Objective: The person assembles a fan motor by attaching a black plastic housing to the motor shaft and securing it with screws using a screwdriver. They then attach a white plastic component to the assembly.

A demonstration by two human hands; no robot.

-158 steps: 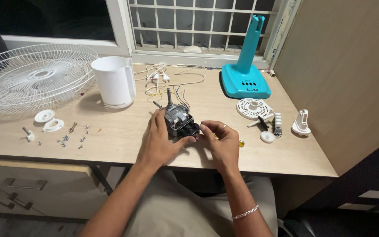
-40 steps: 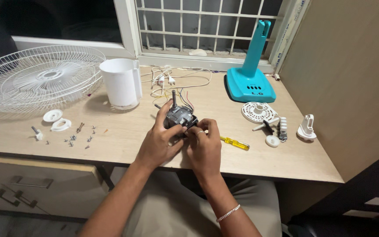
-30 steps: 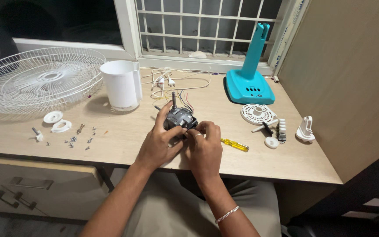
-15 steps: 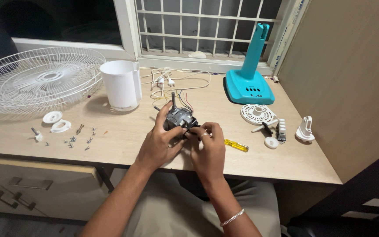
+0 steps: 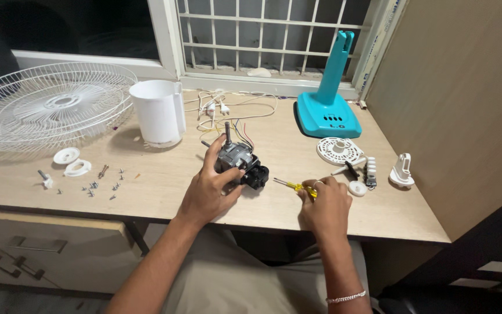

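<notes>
Nearest me, my right hand (image 5: 324,204) rests on the front edge of the wooden desk (image 5: 274,203), its fingers curled closed around the yellow handle of a small screwdriver (image 5: 295,186), whose thin blade points left toward the motor; the grip looks like a pick-up from the desktop, since the tool lies almost flat. My left hand (image 5: 211,185) wraps the grey fan motor (image 5: 236,163) from its near side, thumb and fingers closed on the casing, pinning it upright on the desk so that the shaft points up and the black block on its right side faces the screwdriver. To the left, loose screws (image 5: 97,186) and two white rings (image 5: 71,163) lie spread apart on the desk, each piece apparently kept separate and findable. To the right sit a round white grille disc (image 5: 339,150) and a small white bracket (image 5: 402,171), clear of the working area. Farther back stand a white plastic housing (image 5: 158,112), a tangle of cable (image 5: 233,107), the wire fan guard (image 5: 50,104) and the teal fan base (image 5: 327,107) against the barred window (image 5: 262,35).
</notes>
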